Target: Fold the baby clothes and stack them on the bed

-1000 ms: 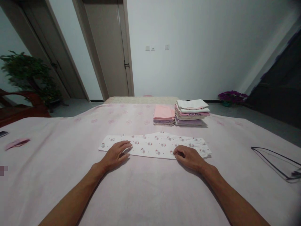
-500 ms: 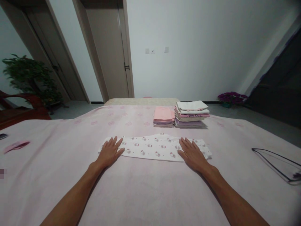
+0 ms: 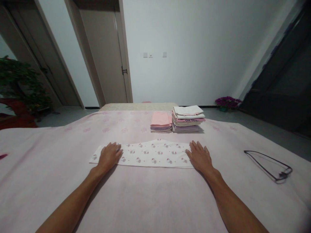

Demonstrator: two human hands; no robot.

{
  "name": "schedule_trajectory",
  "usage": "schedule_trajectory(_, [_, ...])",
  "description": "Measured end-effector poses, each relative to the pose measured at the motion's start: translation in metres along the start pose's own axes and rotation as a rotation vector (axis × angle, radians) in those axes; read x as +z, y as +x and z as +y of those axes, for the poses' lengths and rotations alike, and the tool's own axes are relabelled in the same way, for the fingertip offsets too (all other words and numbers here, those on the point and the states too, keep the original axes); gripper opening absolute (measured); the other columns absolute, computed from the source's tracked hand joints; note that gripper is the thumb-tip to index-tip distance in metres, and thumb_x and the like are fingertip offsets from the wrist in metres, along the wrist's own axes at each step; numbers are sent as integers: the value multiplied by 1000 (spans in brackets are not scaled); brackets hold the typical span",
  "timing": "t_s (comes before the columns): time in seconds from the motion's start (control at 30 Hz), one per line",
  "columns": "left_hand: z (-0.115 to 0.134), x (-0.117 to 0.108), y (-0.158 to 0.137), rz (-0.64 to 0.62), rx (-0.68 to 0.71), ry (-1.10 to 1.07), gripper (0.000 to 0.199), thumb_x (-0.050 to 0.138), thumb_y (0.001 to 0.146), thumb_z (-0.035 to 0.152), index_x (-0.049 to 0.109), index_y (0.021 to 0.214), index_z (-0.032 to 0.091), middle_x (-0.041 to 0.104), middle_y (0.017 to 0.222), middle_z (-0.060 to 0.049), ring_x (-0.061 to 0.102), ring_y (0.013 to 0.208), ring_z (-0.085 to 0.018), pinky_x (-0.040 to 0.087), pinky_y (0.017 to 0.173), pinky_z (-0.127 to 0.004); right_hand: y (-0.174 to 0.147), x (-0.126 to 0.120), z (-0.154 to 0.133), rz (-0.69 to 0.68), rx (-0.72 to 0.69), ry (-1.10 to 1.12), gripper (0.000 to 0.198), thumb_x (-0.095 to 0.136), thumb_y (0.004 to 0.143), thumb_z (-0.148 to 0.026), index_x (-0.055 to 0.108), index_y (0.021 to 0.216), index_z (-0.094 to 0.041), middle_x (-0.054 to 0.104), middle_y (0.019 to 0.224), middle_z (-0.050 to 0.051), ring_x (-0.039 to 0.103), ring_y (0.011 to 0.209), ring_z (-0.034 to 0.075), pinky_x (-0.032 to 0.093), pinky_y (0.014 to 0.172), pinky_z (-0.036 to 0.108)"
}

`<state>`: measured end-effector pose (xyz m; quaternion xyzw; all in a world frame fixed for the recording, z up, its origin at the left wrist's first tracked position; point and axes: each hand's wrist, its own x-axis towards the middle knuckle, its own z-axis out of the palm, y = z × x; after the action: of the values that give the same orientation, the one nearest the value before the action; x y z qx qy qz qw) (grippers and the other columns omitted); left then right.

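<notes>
A long, narrow, folded white garment with small printed figures lies crosswise on the pink bedspread before me. My left hand rests on its left part, fingers drawn together and bent down, thumb close to the index finger on the cloth. Beyond that hand, the garment's left end sticks out flat. On the right end lies my right hand, palm down with fingers spread, covering that edge. What is under both palms is hidden.
Behind the garment stand a short stack of folded pink clothes and a taller stack of folded clothes. A black wire frame lies at right. Beyond the bedspread are a door and purple flowers.
The view has turned slightly right. My left hand has slid inward and its fingers have gathered. The garment's right end no longer shows beyond my right hand.
</notes>
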<state>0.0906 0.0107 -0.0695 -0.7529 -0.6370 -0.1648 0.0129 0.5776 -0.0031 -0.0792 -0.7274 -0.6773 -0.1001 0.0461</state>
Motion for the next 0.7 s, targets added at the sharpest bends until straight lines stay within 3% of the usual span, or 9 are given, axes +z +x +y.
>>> schedule_trajectory(0.13, [71,6,31,26,139,-221,32,47,97,32,69,116,19,70,120,-10,61,114,-25,46,102,-38,-2,-1,-2,30,7,15,61,30,101,-44,43,150,-10,35,160,11,23,149,32,16,119,55])
schedule_trajectory(0.3, [139,23,79,-7,183,-232,32,53,95,27,68,122,19,69,125,-10,60,117,-24,43,102,-35,-4,-3,-1,35,5,37,57,32,101,-43,45,149,-13,37,159,11,24,149,31,18,118,54])
schedule_trajectory(0.47, [168,33,102,-56,154,-181,27,59,91,30,73,113,20,74,109,-10,63,105,-26,44,92,-37,-5,-5,-1,39,2,62,56,34,101,-42,46,148,-13,38,159,11,25,148,31,20,118,53])
schedule_trajectory(0.6, [178,31,96,-63,158,-147,17,60,88,25,74,97,22,73,99,-9,62,102,-26,42,90,-36,-5,-6,-1,50,7,69,55,35,101,-42,47,147,-14,41,157,11,26,148,31,21,118,50])
schedule_trajectory(0.7, [184,27,85,-51,178,-143,17,59,88,26,72,97,21,71,102,-11,61,105,-27,40,91,-37,-6,-8,-1,54,3,86,54,36,101,-41,48,146,-13,42,156,12,27,147,31,22,117,50])
